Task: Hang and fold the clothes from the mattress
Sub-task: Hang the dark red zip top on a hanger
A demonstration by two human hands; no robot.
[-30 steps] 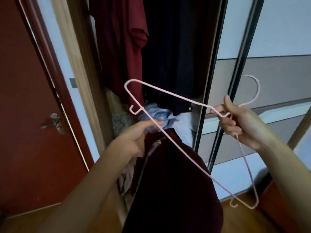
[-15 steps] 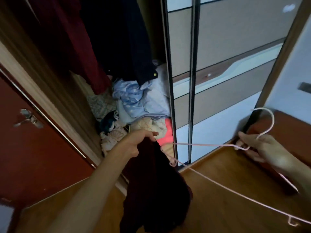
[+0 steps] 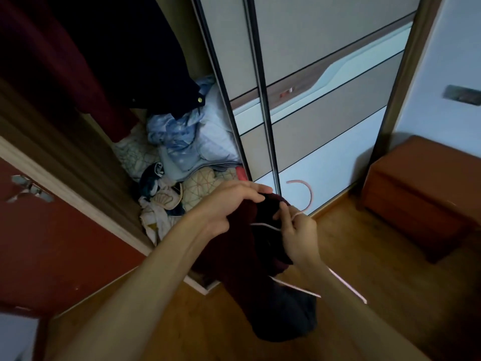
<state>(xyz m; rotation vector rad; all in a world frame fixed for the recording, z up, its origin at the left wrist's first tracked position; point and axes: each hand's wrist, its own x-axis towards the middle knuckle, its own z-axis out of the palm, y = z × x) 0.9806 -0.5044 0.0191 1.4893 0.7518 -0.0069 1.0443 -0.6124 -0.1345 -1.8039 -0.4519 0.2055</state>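
Observation:
A dark maroon garment (image 3: 250, 277) hangs in front of me over the wooden floor. My left hand (image 3: 229, 204) grips its top edge. My right hand (image 3: 299, 233) pinches the neck of a thin pink wire hanger (image 3: 309, 196), whose hook curves up past the hand. One arm of the hanger goes into the garment's opening; the other arm pokes out below my right forearm. The two hands are close together at the top of the garment.
An open wardrobe (image 3: 78, 157) on the left holds hanging dark and red clothes (image 3: 104, 61) above a pile of light blue and patterned laundry (image 3: 182, 152). Sliding doors (image 3: 312, 100) stand ahead, a red door (image 3: 39, 230) at left, a brown chest (image 3: 421, 196) at right.
My right hand has swung the hanger left to the garment, and one hanger arm now sits inside it. The hands have come together. My view tilted further down.

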